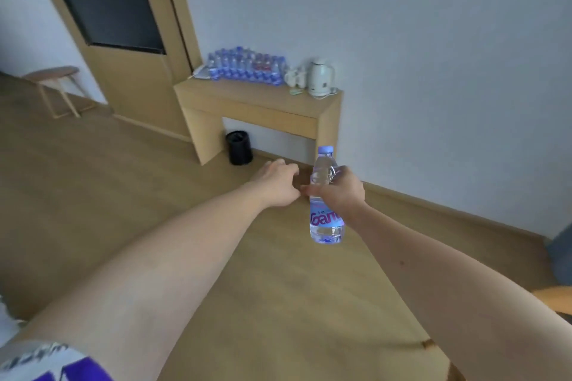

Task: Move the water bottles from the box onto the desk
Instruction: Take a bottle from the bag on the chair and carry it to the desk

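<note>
Bottle (pixel 325 195) clear, lilac cap, blue-pink label — desk (pixel 260 102) pale wood, bin (pixel 239 147) black.

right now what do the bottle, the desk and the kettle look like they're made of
Bottle: clear thin plastic, glossy; the floor shows through it, and it has a printed label and a pale blue cap.
Desk: light wood or wood-look laminate, matt, with an even tone; which one is unclear.
Kettle: probably smooth white plastic, though it is blurred.
</note>
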